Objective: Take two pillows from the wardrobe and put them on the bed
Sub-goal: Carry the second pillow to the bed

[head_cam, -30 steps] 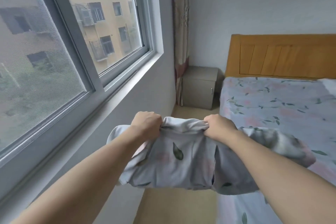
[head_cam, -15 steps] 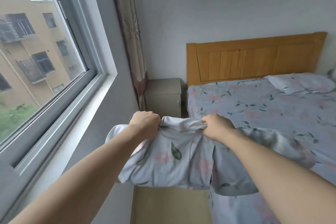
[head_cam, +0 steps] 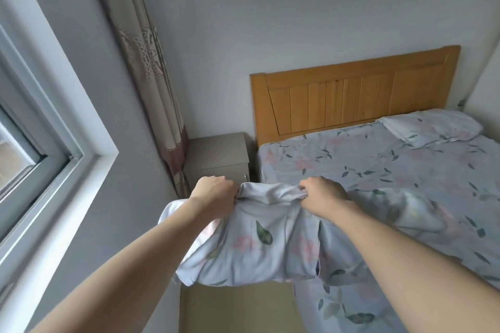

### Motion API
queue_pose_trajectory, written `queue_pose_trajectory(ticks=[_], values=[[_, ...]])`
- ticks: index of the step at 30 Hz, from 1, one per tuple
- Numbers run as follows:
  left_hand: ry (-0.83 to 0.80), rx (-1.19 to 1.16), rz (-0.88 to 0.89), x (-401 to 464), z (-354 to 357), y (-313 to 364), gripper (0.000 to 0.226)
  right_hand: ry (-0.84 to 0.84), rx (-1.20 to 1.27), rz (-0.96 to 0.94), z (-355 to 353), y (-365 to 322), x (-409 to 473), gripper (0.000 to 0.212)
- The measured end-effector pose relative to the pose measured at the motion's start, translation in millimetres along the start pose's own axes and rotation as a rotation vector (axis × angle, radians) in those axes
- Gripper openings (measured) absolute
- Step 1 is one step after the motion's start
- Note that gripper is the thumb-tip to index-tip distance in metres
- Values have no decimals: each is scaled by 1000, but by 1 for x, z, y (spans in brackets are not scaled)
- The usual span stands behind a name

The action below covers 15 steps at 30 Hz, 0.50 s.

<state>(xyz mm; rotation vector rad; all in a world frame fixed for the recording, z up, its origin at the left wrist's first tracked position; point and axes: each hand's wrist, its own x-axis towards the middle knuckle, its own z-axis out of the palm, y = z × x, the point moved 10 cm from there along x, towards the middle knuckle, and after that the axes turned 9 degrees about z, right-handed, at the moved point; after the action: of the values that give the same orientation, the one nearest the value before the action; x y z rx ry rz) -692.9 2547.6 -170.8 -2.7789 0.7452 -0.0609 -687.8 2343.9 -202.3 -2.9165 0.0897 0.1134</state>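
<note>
I hold a floral pillow (head_cam: 259,246) in the air beside the bed, with both fists clenched on its top edge. My left hand (head_cam: 213,192) grips the left part of that edge and my right hand (head_cam: 323,193) grips it further right. The pillow hangs down and partly over the bed's left side. The bed (head_cam: 351,162) has a matching floral sheet and a wooden headboard (head_cam: 351,94). A second floral pillow (head_cam: 430,128) lies flat at the head of the bed on the right.
A grey bedside cabinet (head_cam: 219,159) stands between the bed and a patterned curtain (head_cam: 151,67) in the corner. A window (head_cam: 32,143) with a deep sill runs along the left wall. A narrow strip of floor (head_cam: 238,308) lies between wall and bed.
The view has swung right, away from the window and toward the bed's head. The far pillow and full headboard have come into view. Both hands keep the same grip on the pillow.
</note>
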Motion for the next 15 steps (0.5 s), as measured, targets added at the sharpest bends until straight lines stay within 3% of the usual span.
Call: queue_pose_trajectory(ticks=[5, 15], values=[[1, -2, 89, 93, 20, -45, 7, 35, 12, 83, 5, 1, 96, 33], [1, 1, 204, 268, 39, -119, 13, 103, -54, 224, -5, 10, 259, 27]])
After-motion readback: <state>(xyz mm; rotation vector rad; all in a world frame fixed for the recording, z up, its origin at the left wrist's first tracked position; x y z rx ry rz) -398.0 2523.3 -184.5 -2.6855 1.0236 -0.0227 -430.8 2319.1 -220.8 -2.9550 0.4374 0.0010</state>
